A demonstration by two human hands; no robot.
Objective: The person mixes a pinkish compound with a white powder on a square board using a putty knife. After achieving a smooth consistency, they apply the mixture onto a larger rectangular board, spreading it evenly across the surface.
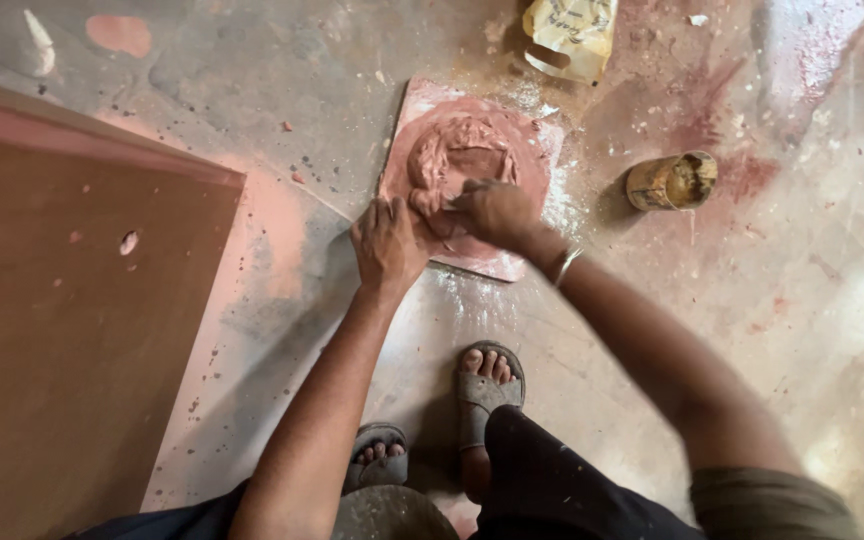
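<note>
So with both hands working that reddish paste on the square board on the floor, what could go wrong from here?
1. The paste mound sits on a small square board; the right hand scraping toward the near edge may push paste onto the floor.
2. The left hand rests at the board's edge, so the board might slide or tip.
3. The open tin lies near the right forearm and could get knocked and roll.
</note>
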